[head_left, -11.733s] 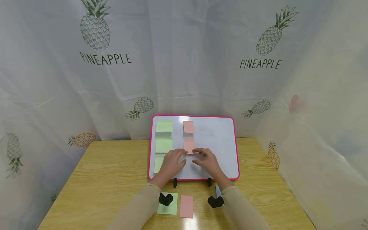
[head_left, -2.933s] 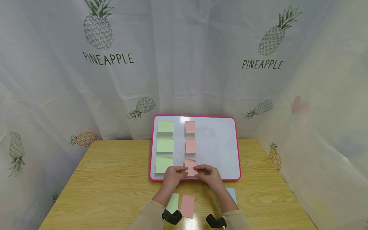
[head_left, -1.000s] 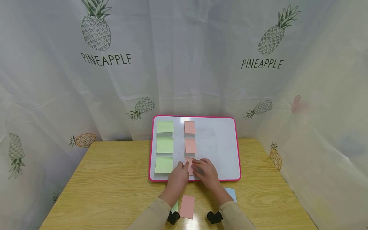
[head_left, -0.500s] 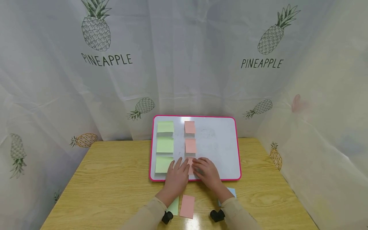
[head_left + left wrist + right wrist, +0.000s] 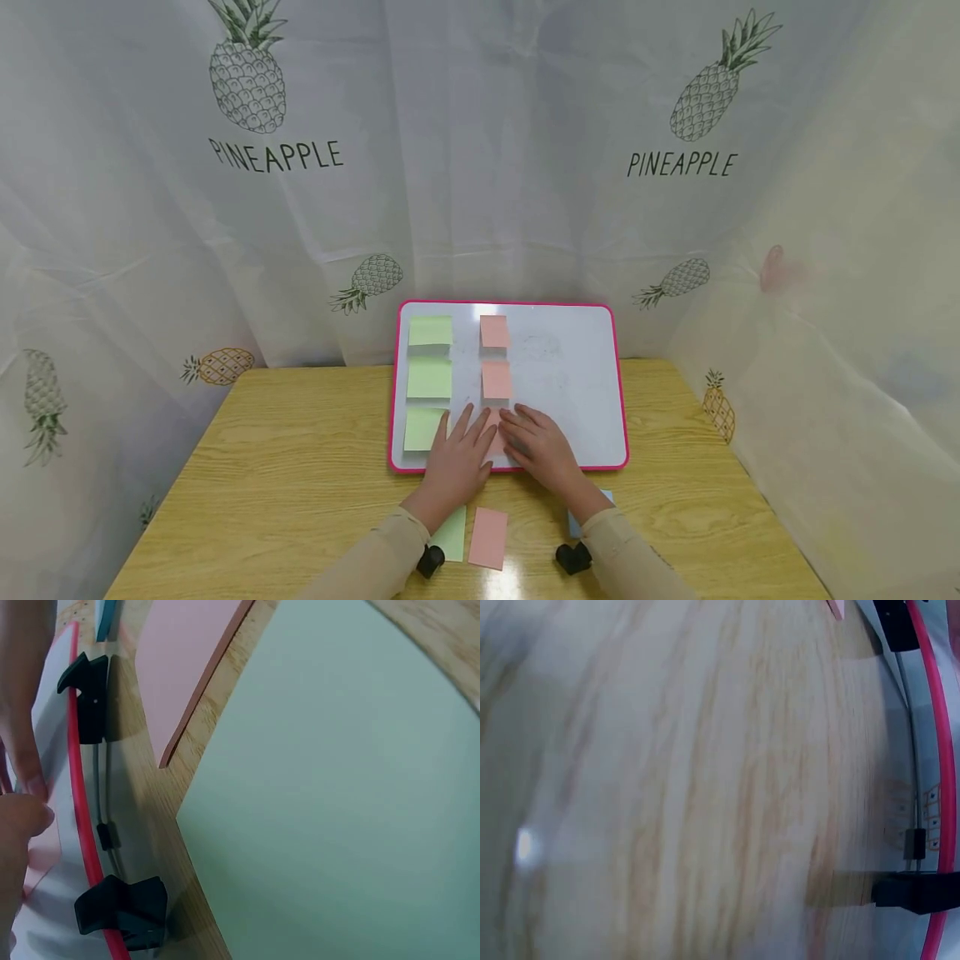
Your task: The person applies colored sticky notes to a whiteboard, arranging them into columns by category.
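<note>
Low in the middle of the frame, both hands lie flat with straight fingers on the whiteboard, the left hand and right hand pressing the lowest pink note between them. Two more pink notes sit above it, three green notes further left. Pink, green and blue pads lie on the table near the wrists.

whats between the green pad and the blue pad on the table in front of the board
In the head view the pink pad lies between the green pad and the blue pad, with bare table beside it.

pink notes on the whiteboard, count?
3, in one column on the whiteboard: top pink note, middle pink note, bottom pink note mostly covered by the left hand and right hand. None else visible.
</note>
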The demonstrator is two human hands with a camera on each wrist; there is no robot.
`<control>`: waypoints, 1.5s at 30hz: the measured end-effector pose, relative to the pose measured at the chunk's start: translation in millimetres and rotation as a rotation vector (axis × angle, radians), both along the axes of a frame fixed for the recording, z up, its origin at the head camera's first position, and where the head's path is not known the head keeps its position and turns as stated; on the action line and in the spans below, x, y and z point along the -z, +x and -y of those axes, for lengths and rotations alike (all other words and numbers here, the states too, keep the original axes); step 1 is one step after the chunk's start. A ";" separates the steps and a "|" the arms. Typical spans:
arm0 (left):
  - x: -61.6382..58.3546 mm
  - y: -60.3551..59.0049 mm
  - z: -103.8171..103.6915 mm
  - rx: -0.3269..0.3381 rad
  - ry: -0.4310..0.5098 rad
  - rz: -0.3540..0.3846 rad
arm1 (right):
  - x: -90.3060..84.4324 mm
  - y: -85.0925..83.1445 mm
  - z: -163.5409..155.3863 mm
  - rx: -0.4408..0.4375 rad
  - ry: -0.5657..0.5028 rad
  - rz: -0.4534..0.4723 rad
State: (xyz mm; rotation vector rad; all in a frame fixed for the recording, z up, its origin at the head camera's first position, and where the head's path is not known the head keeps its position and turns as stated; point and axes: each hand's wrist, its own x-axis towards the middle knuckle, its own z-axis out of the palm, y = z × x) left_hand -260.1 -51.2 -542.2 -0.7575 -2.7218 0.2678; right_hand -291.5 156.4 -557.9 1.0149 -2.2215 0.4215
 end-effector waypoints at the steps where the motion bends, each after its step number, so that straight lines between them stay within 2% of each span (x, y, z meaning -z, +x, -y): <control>1: 0.2 0.1 0.5 -0.001 0.003 0.007 | -0.3 0.7 -0.7 0.010 0.013 0.005; 13: 5.3 2.3 8.8 -0.006 0.051 -0.004 | 0.0 5.7 -11.5 0.089 0.067 -0.017; 16: 3.7 3.2 8.2 -0.013 0.064 0.014 | 0.0 6.9 -13.0 0.098 0.069 0.017; 21: -1.3 6.7 3.8 -0.015 0.095 0.043 | -7.8 15.5 -15.5 0.107 0.040 0.137; 24: -2.9 8.7 0.9 -0.018 0.113 0.057 | -11.2 20.5 -19.7 0.098 0.016 0.182; 32: -6.4 15.7 -13.8 0.011 0.156 0.075 | -13.6 34.1 -37.1 -0.002 -0.098 0.210; 38: -9.2 22.4 -27.2 0.051 0.191 0.118 | -11.1 51.2 -54.1 -0.028 -0.227 0.364; 42: -9.6 27.8 -36.0 0.090 0.233 0.158 | -9.2 65.2 -67.3 0.012 -0.345 0.522; 45: -9.1 32.2 -42.5 0.111 0.267 0.179 | -5.9 74.5 -78.3 0.048 -0.385 0.599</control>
